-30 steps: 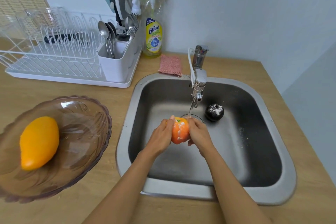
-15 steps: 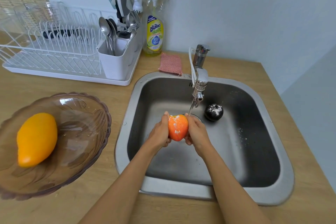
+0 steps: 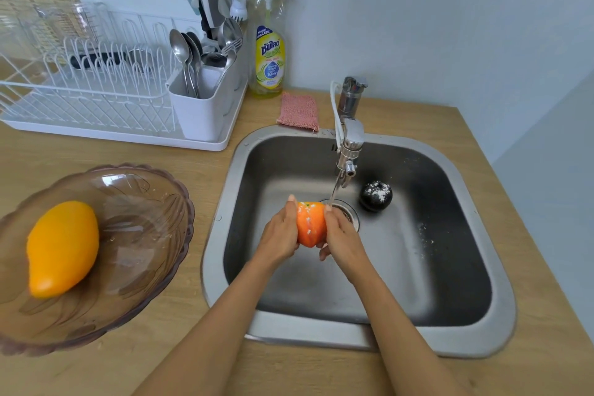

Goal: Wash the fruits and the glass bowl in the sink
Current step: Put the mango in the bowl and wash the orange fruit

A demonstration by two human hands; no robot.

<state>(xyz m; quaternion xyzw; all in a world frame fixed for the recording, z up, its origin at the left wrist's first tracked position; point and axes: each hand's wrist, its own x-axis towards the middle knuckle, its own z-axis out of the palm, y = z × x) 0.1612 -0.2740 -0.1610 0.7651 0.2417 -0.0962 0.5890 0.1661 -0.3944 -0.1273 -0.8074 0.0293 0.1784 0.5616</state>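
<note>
Head view: orange fruit (image 3: 310, 223) with white residue clasped between left hand (image 3: 279, 236) and right hand (image 3: 341, 236), fingers of both wrapped around its sides, held over the sink (image 3: 501, 325) just short of the thin stream falling from the faucet (image 3: 350, 151) toward the drain (image 3: 348, 214).

Progress, judged from the layout: early to middle. Orange fruit mid-wash, white patches not yet rinsed off. Dark round fruit (image 3: 375, 196) resting on the sink floor right of the drain, dusted white, apparently unwashed. Yellow mango (image 3: 62, 247) lying in the glass bowl (image 3: 154, 267) on the tabletop (image 3: 199, 157) left of the sink, clear of the water. Bowl itself left for later.

Room and edges: basin wide and mostly bare around the hands, dark fruit near but apart from the right hand. Faucet spout hanging close above the fingers, little headroom for lifting. Bowl rim close to the sink's left edge; dish rack (image 3: 96, 100), soap bottle (image 3: 270, 51) and pink sponge (image 3: 299, 111) along the back, well away.
</note>
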